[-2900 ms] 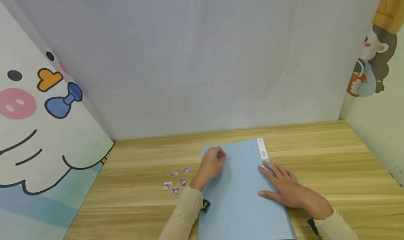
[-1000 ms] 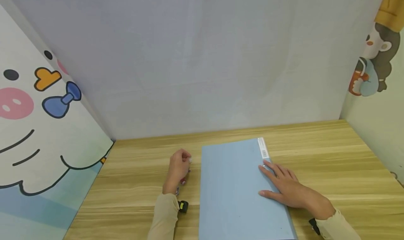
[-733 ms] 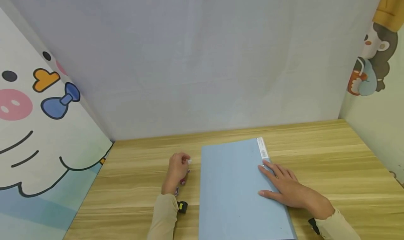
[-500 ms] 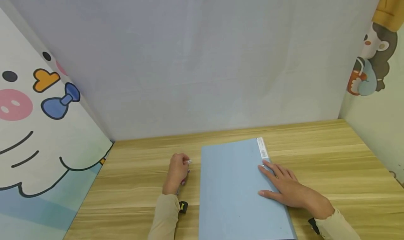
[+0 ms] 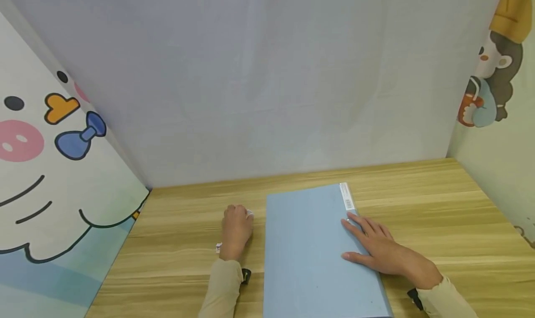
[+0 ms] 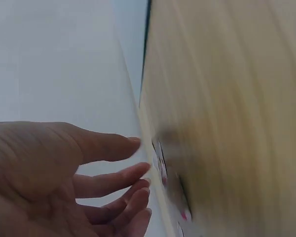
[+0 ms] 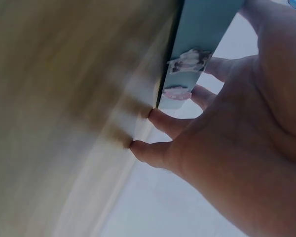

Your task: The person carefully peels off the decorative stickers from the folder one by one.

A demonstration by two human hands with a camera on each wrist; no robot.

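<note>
My left hand (image 5: 237, 227) is low over the table, left of the blue folder (image 5: 309, 253). In the left wrist view its thumb and fingers are apart, with nothing between them. Just past the fingertips lies a small white sticker (image 5: 250, 213); another sticker (image 5: 218, 247) shows at the wrist's left side. Several stickers (image 6: 159, 160) lie on the table close to the fingers, blurred and seen edge-on. My right hand (image 5: 376, 246) rests spread on the folder's right edge. Under its palm, the folder's side carries a grey-white sticker (image 7: 190, 61) and a pink sticker (image 7: 177, 93).
The wood-grain table (image 5: 179, 262) runs back to a pale cloth wall (image 5: 271, 86). Printed cartoon panels stand at left and right. A white barcode label (image 5: 347, 196) is at the folder's upper right corner. Dark wrist cameras sit on both wrists.
My left hand has moved left from the folder to the stickers, then turned back-up and parted its fingers. A white sticker now lies where the table was bare at first. My right hand has stayed put.
</note>
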